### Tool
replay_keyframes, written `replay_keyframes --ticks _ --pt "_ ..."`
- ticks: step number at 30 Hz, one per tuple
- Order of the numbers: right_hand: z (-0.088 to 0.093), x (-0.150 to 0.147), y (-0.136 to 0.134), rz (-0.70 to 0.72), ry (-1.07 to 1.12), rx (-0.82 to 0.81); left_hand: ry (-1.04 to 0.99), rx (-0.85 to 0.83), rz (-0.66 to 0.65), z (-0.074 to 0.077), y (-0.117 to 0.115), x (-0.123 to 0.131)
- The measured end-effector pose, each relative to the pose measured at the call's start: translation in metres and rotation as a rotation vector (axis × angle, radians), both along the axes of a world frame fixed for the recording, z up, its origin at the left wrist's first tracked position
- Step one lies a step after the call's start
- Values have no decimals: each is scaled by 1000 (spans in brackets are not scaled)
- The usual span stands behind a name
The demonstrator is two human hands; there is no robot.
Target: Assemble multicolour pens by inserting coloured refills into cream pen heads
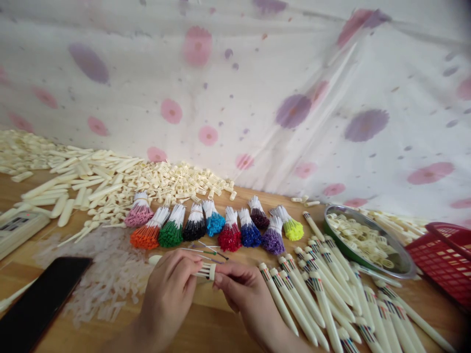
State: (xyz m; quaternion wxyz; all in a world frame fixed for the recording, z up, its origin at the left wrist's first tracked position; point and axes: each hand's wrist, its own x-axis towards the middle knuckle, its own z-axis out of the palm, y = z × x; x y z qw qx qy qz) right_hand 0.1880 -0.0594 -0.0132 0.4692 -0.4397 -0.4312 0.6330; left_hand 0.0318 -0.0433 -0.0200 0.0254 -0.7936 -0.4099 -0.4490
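Observation:
Between my two hands lies a cream multicolour pen, almost level, its slotted end pointing right. My left hand is closed round the barrel, whose other end sticks out at the left. The thumb and fingers of my right hand pinch the slotted end; anything smaller in that pinch is hidden. Just beyond the hands lie a few loose pen refills. Behind them stand tied refill bundles, among them orange, green, red and yellow.
Many multicolour pens lie at the right, beside a metal bowl of cream parts and a red basket. Cream barrels and small parts are heaped at the back left. Clear plastic pieces and a black phone lie left.

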Motion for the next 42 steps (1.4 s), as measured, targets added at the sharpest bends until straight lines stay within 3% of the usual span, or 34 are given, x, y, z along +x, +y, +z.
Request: replay_keyframes --ticks 5,11,17,20,26,33,36,39,42 --pt "-6 5 6 11 -190 273 -21 -126 -53 -2 5 -1" --pt "-4 22 8 54 -371 425 20 -401 -305 9 12 -11" --pt "-2 30 9 165 -569 648 -28 -517 -312 7 12 -12" --pt "-3 25 8 94 -444 549 -36 -471 -285 8 10 -10" --pt "0 19 1 150 18 -34 -40 -328 -227 12 4 -10" --pt "10 16 3 36 149 -265 -29 -302 -153 10 3 -8" --pt "7 16 4 39 123 -282 -15 -280 -76 7 5 -7" --pt "0 19 8 77 22 -181 -34 -300 -33 5 8 -7" --pt "-7 30 21 12 -362 31 -96 -386 -5 3 13 -9"
